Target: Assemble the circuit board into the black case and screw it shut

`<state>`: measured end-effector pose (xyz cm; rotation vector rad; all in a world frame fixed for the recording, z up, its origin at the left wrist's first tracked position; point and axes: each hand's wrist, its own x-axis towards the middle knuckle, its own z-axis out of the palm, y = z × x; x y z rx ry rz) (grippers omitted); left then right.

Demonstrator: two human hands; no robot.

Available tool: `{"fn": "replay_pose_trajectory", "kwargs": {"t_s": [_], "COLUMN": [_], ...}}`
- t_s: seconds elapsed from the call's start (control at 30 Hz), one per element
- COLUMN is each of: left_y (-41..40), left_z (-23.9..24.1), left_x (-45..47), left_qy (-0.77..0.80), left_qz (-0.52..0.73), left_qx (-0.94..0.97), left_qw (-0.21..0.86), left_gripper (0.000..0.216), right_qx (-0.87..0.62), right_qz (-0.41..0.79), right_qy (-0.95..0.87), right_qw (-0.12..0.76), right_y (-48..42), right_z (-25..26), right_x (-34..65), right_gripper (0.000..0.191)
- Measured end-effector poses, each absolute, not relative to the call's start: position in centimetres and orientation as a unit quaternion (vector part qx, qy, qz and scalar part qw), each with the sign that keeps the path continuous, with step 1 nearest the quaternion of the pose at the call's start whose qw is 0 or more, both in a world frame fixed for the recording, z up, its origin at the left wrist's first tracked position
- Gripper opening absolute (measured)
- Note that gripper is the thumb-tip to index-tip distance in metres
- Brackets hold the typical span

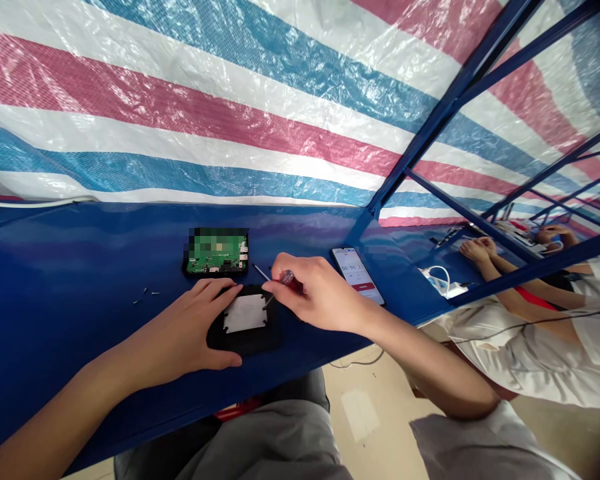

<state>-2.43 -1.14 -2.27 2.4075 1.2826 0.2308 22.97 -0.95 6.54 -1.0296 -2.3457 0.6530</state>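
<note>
My right hand (313, 290) is closed around a screwdriver (291, 280) with a reddish see-through handle. Its shaft slants down to the right edge of a white plate (246, 313) set in a black case (245, 343) lying flat on the table. Dark fasteners show at the plate's corners. My left hand (200, 323) grips that case from the left, fingers along the far edge and thumb on the near side. Behind the case sits a green circuit board (215, 252) in a black housing. A thin metal rod (261, 272) shows beside my right fingers, partly hidden.
Several small screws (145, 291) lie on the blue table (80, 267) to the left. A phone (357, 275) showing a timer lies at the right. Beyond a blue metal frame (415, 153), a co-worker's hands (477, 250) rest near a white cable (443, 277).
</note>
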Motion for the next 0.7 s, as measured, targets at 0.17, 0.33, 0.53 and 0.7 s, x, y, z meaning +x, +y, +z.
{"fn": "replay_pose_trajectory", "kwargs": {"t_s": [0.17,0.33,0.53,0.7], "left_y": [-1.07,-1.09,-1.14,-1.12], "left_z": [-2.40,-2.12,-2.35,-2.45], "left_x": [-2.38,-2.26,-2.47,-2.51], "left_qy": [0.463,0.468,0.466,0.465], "left_qz": [0.081,0.059,0.079,0.082], "left_qx": [0.860,0.859,0.858,0.858], "left_qw": [0.197,0.199,0.203,0.205], "left_gripper": [0.101,0.104,0.101,0.101], "right_qx": [-0.355,-0.352,-0.360,-0.360], "right_qz": [0.244,0.243,0.239,0.238], "right_qy": [-0.867,-0.868,-0.865,-0.868], "right_qw": [0.251,0.254,0.254,0.246], "right_y": [-1.00,-1.05,-1.21,-1.31], "right_z": [6.28,6.21,6.18,6.26], "right_x": [23.10,23.29,23.46,23.50], "right_gripper": [0.014,0.016,0.020,0.018]}}
